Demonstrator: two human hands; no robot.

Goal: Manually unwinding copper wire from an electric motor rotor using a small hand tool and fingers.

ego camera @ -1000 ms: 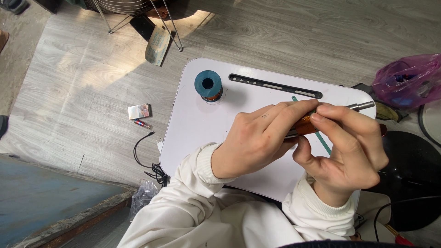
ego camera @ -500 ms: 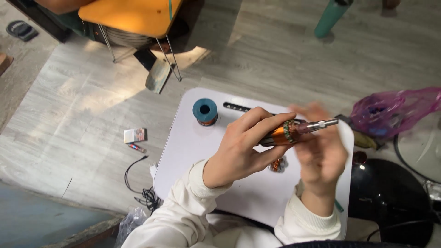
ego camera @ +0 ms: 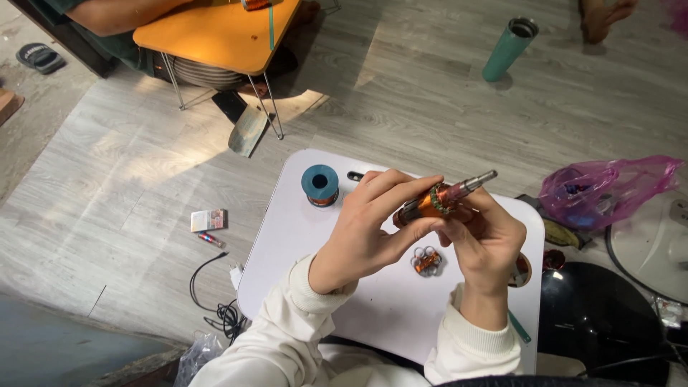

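Both my hands hold a small motor rotor (ego camera: 438,198) with copper windings and a steel shaft above a white lap table (ego camera: 301,236). My left hand (ego camera: 369,229) grips its orange body from the left. My right hand (ego camera: 484,236) pinches it from the right, below the shaft that points up and right. A small copper-wound part (ego camera: 426,259) lies on the table just under my hands. A blue spool (ego camera: 319,185) stands at the table's far left corner.
An orange folding table (ego camera: 215,32) with another person behind it stands at the top left. A teal tumbler (ego camera: 509,49) stands on the wood floor. A pink plastic bag (ego camera: 598,190), a black round object (ego camera: 605,315), a charger cable (ego camera: 215,301) and a small box (ego camera: 208,219) lie around.
My view has tilted up and back, showing more floor and the orange table. My hands lifted the rotor off the table and turned it, and the small copper part below is now uncovered.
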